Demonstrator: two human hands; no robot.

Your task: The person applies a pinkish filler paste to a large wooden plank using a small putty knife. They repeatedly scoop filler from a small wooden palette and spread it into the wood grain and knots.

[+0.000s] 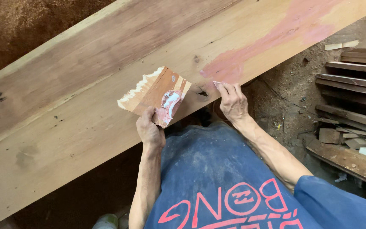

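A long, wide wooden plank (85, 93) runs slantwise across the view, with a smear of pink filler (272, 40) along its right part. My left hand (149, 129) grips a small broken piece of board (153, 91) that carries a blob of pink and white putty (169, 104) on its near corner. My right hand (232, 101) pinches a small flat scraper (217, 84) and presses its tip against the plank's near edge, beside a dark knot hole (201, 92) and just below the pink smear.
Stacked wooden slats and offcuts (352, 106) lie on the dirt floor at the right. Sawdust (18, 25) is heaped beyond the plank at the top left. My blue shirt (217, 178) fills the lower middle.
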